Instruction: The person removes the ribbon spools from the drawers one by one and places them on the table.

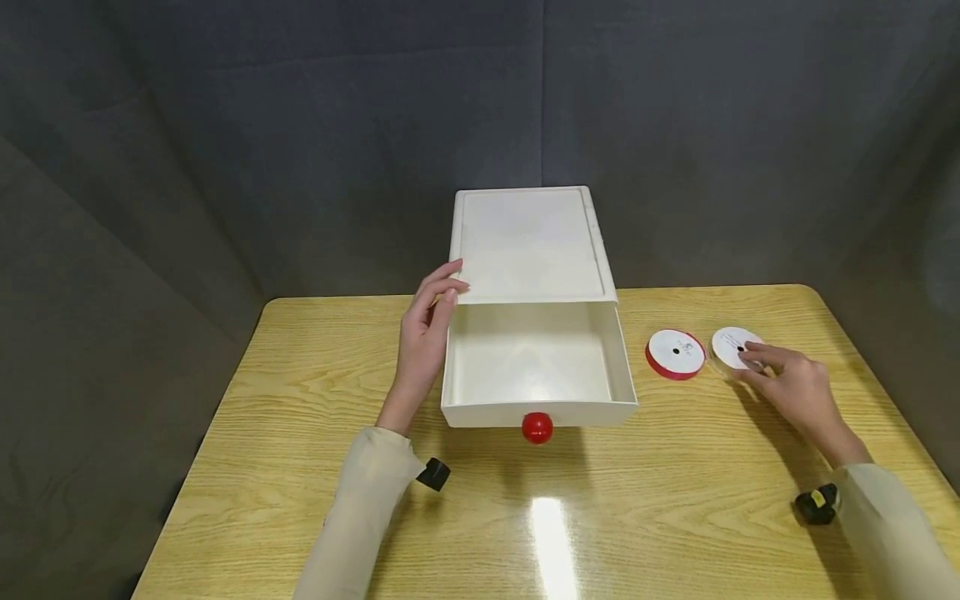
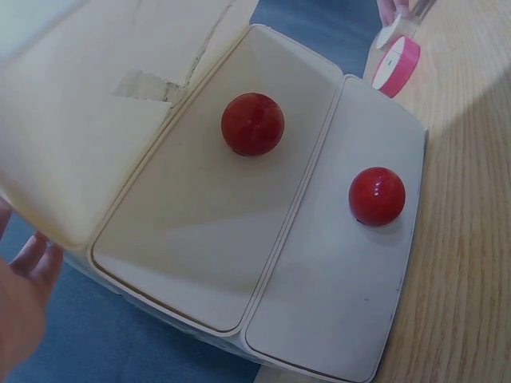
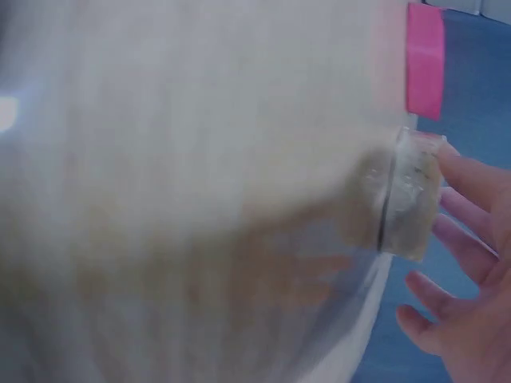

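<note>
A white drawer unit [image 1: 528,246] stands on the table, its top drawer [image 1: 532,367] pulled out and bare inside. That drawer has a red ball-shaped knob [image 1: 537,427]. My left hand [image 1: 425,342] rests on the unit's left side, fingertips over the top's edge. At the right, a white-faced ribbon spool [image 1: 727,343] with clear-looking sides [image 3: 411,195] lies flat. My right hand [image 1: 795,387] pinches its near right part, the thumb at its rim and fingers on its face. Just left of it lies a spool of red-pink ribbon [image 1: 677,353].
Below the pulled-out drawer, two closed drawer fronts with red knobs [image 2: 252,124] show in the left wrist view. The wooden table [image 1: 300,400] ends against dark cloth [image 1: 337,150] behind and at both sides. Black wrist cameras [image 1: 433,474] hang under the sleeves.
</note>
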The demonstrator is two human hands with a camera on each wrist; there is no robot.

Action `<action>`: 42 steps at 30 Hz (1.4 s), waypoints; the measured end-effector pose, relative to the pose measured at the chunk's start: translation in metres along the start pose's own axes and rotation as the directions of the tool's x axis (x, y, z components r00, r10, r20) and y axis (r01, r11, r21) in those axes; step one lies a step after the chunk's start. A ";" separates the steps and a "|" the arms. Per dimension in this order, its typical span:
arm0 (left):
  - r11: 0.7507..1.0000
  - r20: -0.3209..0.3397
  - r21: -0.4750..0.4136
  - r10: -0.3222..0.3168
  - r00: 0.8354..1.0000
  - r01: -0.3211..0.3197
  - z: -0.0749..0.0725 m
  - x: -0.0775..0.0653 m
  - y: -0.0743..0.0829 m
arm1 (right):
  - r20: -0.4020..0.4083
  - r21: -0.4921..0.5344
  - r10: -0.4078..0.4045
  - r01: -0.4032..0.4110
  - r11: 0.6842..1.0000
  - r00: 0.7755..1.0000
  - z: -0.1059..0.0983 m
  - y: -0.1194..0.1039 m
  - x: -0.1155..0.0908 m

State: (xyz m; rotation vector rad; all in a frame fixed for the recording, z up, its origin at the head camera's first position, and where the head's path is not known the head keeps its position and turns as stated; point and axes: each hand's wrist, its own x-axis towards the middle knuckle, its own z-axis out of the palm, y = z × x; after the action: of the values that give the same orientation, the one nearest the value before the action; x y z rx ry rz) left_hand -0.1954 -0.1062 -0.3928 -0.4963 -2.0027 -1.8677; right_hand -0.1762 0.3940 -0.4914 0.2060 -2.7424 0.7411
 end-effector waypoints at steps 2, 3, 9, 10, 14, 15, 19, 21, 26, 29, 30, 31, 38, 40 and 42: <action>1.000 0.000 0.001 0.004 1.000 -0.004 0.000 0.000 0.000 | -0.031 0.023 0.008 -0.007 1.000 0.999 -0.003 -0.001 0.000; 1.000 0.002 0.002 0.006 1.000 -0.006 0.000 0.000 0.000 | -0.065 0.036 0.013 -0.010 0.999 0.998 -0.005 -0.003 0.000; 1.000 0.011 0.003 0.010 1.000 -0.010 0.001 0.000 0.001 | -0.321 0.112 0.026 0.011 0.994 0.947 -0.016 -0.033 0.004; 1.000 0.011 0.004 0.010 1.000 -0.010 0.001 0.000 0.001 | -0.353 0.122 0.016 0.029 0.992 0.935 -0.017 -0.041 0.005; 1.000 0.015 0.000 0.014 1.000 -0.014 0.000 0.001 0.000 | -0.455 0.216 -0.013 0.125 0.968 0.891 -0.022 -0.082 0.006; 1.000 0.015 -0.001 0.016 1.000 -0.016 0.000 0.002 0.000 | -0.477 0.246 -0.025 0.160 0.956 0.879 -0.023 -0.093 0.006; 1.000 0.011 -0.001 0.018 1.000 -0.018 0.001 0.002 -0.001 | -0.517 0.358 -0.085 0.306 0.882 0.851 -0.027 -0.137 0.005; 1.000 0.009 0.006 0.015 1.000 -0.015 0.001 0.002 -0.001 | -0.539 0.387 -0.126 0.378 0.841 0.833 -0.029 -0.157 0.003; 1.000 0.015 0.006 0.003 1.000 -0.003 0.003 0.001 0.000 | -0.605 0.419 -0.230 0.551 0.722 0.762 -0.030 -0.203 -0.010; 1.000 0.015 0.002 0.005 1.000 -0.005 0.004 0.001 0.000 | -0.630 0.419 -0.303 0.642 0.642 0.715 -0.028 -0.225 -0.018; 1.000 0.015 -0.001 0.006 1.000 -0.006 0.004 0.001 0.000 | -0.636 0.418 -0.330 0.671 0.612 0.698 -0.027 -0.231 -0.021; 1.000 0.014 -0.001 0.008 1.000 -0.008 0.005 0.002 -0.001 | -0.633 0.417 -0.357 0.691 0.590 0.687 -0.026 -0.236 -0.023; 1.000 0.014 -0.002 0.012 1.000 -0.012 0.006 0.001 -0.002 | -0.572 0.391 -0.543 0.786 0.478 0.615 -0.008 -0.259 -0.043; 1.000 0.013 -0.001 0.010 1.000 -0.010 0.006 0.001 -0.002 | -0.549 0.374 -0.587 0.803 0.464 0.595 0.002 -0.264 -0.047; 1.000 0.012 0.000 0.009 1.000 -0.009 0.006 0.001 -0.002 | -0.515 0.380 -0.612 0.800 0.464 0.600 0.011 -0.267 -0.051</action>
State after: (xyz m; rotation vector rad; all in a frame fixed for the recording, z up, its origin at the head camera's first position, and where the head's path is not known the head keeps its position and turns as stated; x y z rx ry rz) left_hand -0.1973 -0.1004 -0.3942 -0.5161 -2.0051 -1.8632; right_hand -0.0742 0.1621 -0.3913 1.1987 -1.7315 1.1755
